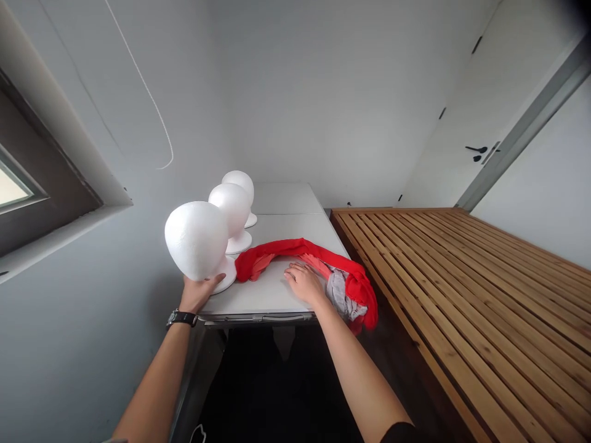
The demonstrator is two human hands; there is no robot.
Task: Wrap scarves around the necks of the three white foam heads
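Observation:
Three white foam mannequin heads stand in a row on a grey table [281,203]. My left hand [197,291], with a black watch at the wrist, grips the neck of the nearest foam head [196,240]. A long red scarf [295,251] lies curved across the table, its end mixed with grey cloth [340,294] and hanging over the right edge. My right hand [303,282] lies flat on the table with fingers stretched out, touching the scarf's inner edge.
The second foam head [229,209] and the third foam head [239,184] stand behind the first near the left wall. A wooden slatted platform [462,271] sits close to the table's right side. A white door with a black handle [478,149] is at the far right.

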